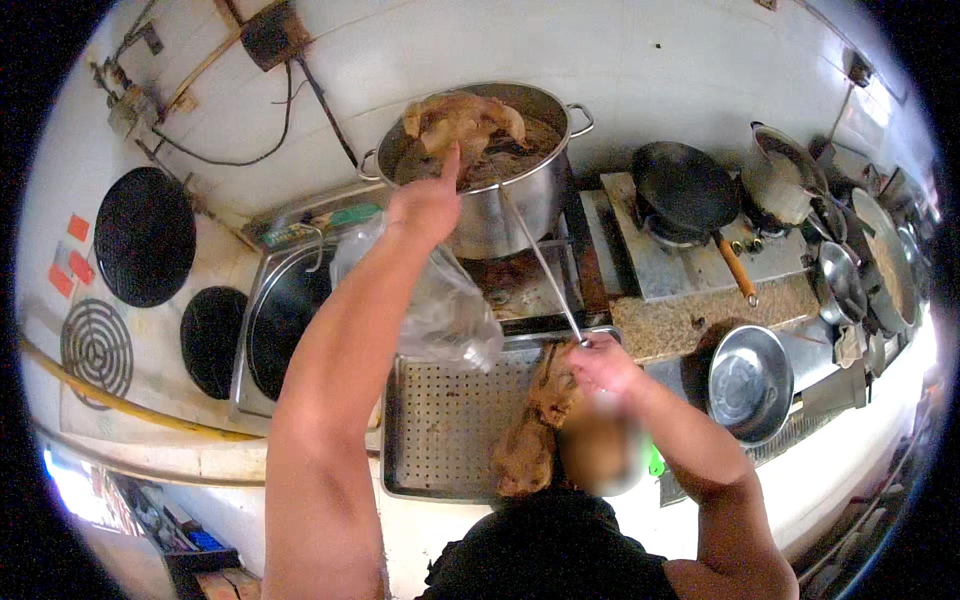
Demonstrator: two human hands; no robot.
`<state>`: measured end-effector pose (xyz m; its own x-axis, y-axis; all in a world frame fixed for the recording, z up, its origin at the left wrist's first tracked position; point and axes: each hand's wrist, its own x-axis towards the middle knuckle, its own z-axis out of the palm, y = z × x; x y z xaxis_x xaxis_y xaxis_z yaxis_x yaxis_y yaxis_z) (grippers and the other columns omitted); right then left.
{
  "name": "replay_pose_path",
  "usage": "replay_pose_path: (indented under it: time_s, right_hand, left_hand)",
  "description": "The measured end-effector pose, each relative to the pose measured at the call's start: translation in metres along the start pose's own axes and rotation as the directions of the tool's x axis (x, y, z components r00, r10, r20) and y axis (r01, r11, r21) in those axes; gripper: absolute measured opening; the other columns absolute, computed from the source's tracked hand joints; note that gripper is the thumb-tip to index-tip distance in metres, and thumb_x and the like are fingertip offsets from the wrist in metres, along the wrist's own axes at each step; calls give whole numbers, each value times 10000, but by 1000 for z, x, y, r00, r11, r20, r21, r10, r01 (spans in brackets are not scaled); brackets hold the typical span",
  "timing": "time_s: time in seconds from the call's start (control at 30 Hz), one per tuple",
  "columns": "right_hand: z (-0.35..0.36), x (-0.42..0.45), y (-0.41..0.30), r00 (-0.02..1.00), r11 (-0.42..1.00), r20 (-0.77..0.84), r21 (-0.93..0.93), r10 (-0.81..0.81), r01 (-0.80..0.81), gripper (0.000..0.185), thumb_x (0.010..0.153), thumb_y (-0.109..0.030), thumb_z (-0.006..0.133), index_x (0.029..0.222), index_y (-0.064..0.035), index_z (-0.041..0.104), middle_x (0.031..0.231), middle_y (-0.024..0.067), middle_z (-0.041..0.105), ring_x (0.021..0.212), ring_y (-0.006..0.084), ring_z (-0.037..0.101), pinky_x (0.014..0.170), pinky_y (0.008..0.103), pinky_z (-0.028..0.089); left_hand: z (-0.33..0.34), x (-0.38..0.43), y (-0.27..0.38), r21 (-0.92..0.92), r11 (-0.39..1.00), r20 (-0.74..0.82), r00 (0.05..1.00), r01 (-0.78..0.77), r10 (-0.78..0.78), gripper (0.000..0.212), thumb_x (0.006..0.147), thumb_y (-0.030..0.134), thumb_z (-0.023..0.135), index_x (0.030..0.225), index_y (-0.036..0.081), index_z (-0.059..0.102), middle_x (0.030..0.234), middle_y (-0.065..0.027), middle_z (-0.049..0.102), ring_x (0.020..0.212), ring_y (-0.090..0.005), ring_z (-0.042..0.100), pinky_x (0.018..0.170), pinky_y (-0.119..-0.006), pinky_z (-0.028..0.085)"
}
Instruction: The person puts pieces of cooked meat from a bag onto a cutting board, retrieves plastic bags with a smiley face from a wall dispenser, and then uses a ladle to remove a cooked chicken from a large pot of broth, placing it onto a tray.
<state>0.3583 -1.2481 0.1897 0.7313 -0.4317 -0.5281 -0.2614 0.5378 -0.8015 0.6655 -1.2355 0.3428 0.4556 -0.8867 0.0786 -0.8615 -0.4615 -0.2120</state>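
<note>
My left hand (427, 206) reaches over a large steel stockpot (517, 202), its index finger extended against or just before a piece of cooked meat, possibly poultry (461, 124), raised above dark broth. Its other fingers look curled; what they hold is hidden. A clear plastic bag (450, 307) hangs beside that forearm; whether the hand grips it is unclear. My right hand (604, 362) is closed round the end of a long metal rod-like handle (540, 259), whose far end goes into the pot. Below that hand, browned cooked meat (525, 457) lies on a perforated metal tray (442, 427).
A black wok (686, 187) with a wooden handle sits on a burner at right, near another pan (784, 176). A steel bowl (750, 382) stands nearer. Left of the tray is a round dark basin (289, 322). A blurred round object (604, 450) lies near my body.
</note>
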Motion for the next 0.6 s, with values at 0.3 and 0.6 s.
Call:
replay_pose_path:
  time_s: [0.3,0.6]
  right_hand:
    - [-8,2,-1,999,1000,20,-9,-29,29,128,808,-130,651,845,-88,535,516,-16,446,380,90,394,336,270,292]
    - [-9,0,0,998,997,56,78,-7,2,120,828,-116,642,842,-92,524,508,-17,423,370,90,375,324,259,265]
  left_hand:
    - [3,10,7,-60,998,-6,1000,13,-13,788,894,274,505,1505,128,30,999,-228,664,885,-347,663,779,-463,521]
    - [8,7,-1,-17,1000,-12,1000,2,-2,770,867,205,488,1502,89,68,1025,-237,656,863,-344,671,771,-463,525]
